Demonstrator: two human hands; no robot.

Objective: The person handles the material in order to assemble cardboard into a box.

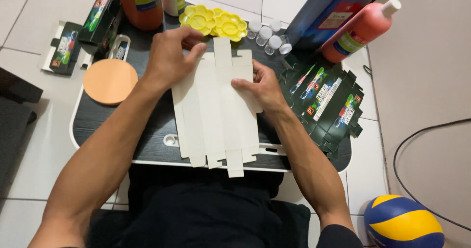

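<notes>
Dark lap tray [147, 145] over pale floor tiles, at its middle a flat unfolded white carton blank [216, 113], left hand [169, 56] pinching the top-left flap, right hand [262, 86] pressing flat, fingers spread, beside yellow palettes [213, 22]; creasing stage, probably calling for firm folds along scored lines.
</notes>
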